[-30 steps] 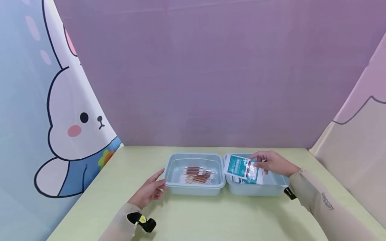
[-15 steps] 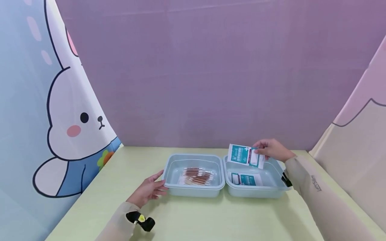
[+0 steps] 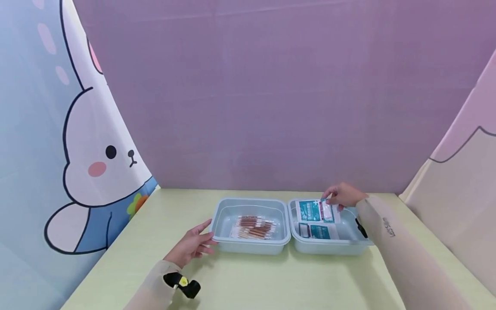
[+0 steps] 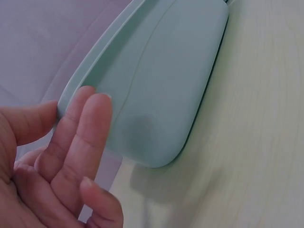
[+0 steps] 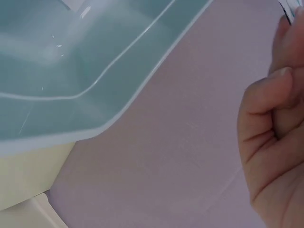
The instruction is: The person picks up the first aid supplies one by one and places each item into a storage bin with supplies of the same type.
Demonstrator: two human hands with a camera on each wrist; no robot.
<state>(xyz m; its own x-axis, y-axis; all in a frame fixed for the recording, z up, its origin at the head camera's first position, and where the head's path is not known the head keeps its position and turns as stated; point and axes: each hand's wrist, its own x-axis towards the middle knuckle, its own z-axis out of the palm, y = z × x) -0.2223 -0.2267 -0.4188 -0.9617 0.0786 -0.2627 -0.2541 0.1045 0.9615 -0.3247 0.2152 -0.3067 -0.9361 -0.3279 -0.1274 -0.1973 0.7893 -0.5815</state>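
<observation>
My right hand point(image 3: 346, 195) pinches the right end of a flat teal-and-white packet point(image 3: 308, 211) over the back of the right plastic basin point(image 3: 348, 248). A second teal-and-white packet point(image 3: 320, 231) lies on that basin's floor, in front of the held one. Only a sliver of the held packet enters the right wrist view, at its top right. At the left basin point(image 3: 248, 247), my left hand point(image 3: 190, 244) holds the corner rim. Its thumb point(image 4: 35, 122) touches the rim while two fingers point(image 4: 92, 126) lie under it, by the outer wall.
Clear-wrapped bundles of brown-stemmed cotton swabs point(image 3: 253, 227) lie in the left basin. Both light blue basins stand side by side on a pale yellow table point(image 3: 267, 282). Behind rises a purple cloth backdrop point(image 3: 271, 94), with a rabbit-print cloth point(image 3: 89, 129) at the left.
My right hand first lifted the packet off the other one, up and back, then lowered it over the right basin's rear. The left hand has stayed at its rim.
</observation>
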